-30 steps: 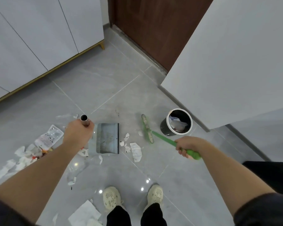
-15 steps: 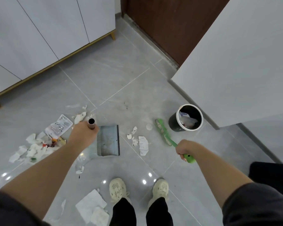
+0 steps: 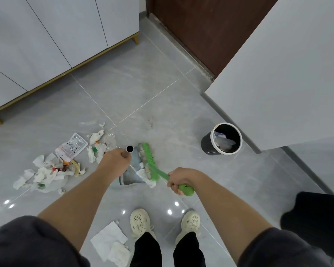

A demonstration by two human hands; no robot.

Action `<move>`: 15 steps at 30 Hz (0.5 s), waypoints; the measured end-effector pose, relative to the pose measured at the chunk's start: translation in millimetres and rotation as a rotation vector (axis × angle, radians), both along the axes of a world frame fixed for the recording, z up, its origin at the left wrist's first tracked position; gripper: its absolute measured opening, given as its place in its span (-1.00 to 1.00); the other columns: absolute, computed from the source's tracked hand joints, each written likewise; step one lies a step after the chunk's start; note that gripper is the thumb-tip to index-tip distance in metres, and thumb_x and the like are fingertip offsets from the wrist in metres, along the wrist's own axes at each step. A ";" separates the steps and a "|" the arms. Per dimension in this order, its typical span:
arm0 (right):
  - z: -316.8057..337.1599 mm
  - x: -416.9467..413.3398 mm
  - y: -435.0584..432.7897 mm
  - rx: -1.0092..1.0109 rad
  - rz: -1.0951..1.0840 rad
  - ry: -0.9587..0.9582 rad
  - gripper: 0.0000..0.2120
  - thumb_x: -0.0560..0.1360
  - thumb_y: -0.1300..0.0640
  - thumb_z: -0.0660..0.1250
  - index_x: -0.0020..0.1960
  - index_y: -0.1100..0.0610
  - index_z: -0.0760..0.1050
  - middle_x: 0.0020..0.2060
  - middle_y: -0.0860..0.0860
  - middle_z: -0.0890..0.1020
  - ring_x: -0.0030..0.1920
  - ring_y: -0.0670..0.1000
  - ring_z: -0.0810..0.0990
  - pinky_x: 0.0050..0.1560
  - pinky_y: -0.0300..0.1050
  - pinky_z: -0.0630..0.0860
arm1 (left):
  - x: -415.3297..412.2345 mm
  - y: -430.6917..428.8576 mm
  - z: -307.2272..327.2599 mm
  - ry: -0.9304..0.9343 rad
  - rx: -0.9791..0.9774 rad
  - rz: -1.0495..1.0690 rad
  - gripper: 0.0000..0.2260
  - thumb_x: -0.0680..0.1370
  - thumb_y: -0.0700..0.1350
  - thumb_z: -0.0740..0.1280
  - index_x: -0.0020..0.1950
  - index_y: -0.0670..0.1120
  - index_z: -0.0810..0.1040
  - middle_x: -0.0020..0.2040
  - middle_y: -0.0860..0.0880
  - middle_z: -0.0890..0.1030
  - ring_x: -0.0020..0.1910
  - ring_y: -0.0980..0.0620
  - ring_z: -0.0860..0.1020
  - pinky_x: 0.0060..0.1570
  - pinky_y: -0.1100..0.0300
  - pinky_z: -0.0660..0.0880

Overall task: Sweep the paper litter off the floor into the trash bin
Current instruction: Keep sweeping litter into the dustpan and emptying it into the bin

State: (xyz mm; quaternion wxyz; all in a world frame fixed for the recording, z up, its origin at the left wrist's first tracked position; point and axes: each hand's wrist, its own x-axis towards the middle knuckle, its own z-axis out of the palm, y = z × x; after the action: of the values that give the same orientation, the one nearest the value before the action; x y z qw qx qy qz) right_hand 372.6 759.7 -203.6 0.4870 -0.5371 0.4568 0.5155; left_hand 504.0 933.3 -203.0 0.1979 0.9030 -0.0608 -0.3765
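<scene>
My left hand: arm outstretched, fist round the metal handle of the dustpan.
My right hand: curled round the green brush.

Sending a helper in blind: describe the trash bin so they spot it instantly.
Find the white wall on the right, beside the brown door. At its foot stands the trash bin: the only round black tub, white-rimmed, crumpled paper inside.

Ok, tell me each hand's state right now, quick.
The left hand grips the dustpan handle.
The right hand grips the green brush by its handle.
</scene>
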 end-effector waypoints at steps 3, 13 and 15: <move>10.3 5.1 -10.6 0.142 -0.152 0.026 -0.53 0.58 0.34 0.12 0.46 0.12 0.21 -0.41 0.01 0.29 -0.68 -0.16 0.28 -0.66 -0.39 0.27 | 7.0 2.8 -0.2 -0.013 -0.020 0.030 -0.61 0.65 -0.06 0.08 -0.37 -0.08 0.36 -0.35 -0.12 0.47 -0.28 -0.15 0.47 -0.27 0.15 0.35; 62.9 -8.0 -78.0 0.073 -0.061 -0.044 -0.49 0.58 0.31 0.14 0.46 -0.06 0.22 -0.40 -0.01 0.30 -0.64 -0.17 0.24 -0.63 -0.38 0.22 | 36.4 55.3 -14.2 -0.003 -0.059 0.210 -0.59 0.43 0.10 0.14 -0.21 -0.21 0.58 -0.27 -0.24 0.65 -0.24 -0.25 0.65 -0.16 -0.06 0.61; 65.4 -3.6 -83.5 0.010 0.028 -0.074 -0.44 0.57 0.33 0.17 0.50 -0.04 0.19 -0.40 0.01 0.33 -0.62 -0.15 0.26 -0.60 -0.34 0.25 | 36.0 57.9 -7.9 -0.024 -0.068 0.237 -0.58 0.41 0.11 0.14 -0.22 -0.22 0.58 -0.28 -0.24 0.65 -0.25 -0.24 0.65 -0.14 -0.08 0.63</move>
State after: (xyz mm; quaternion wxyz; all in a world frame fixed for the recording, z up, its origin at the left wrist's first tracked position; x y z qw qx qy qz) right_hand 369.0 676.3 -138.2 0.4990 -0.5598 0.4285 0.5040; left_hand 540.0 991.2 -210.8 0.2708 0.9011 0.0313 -0.3373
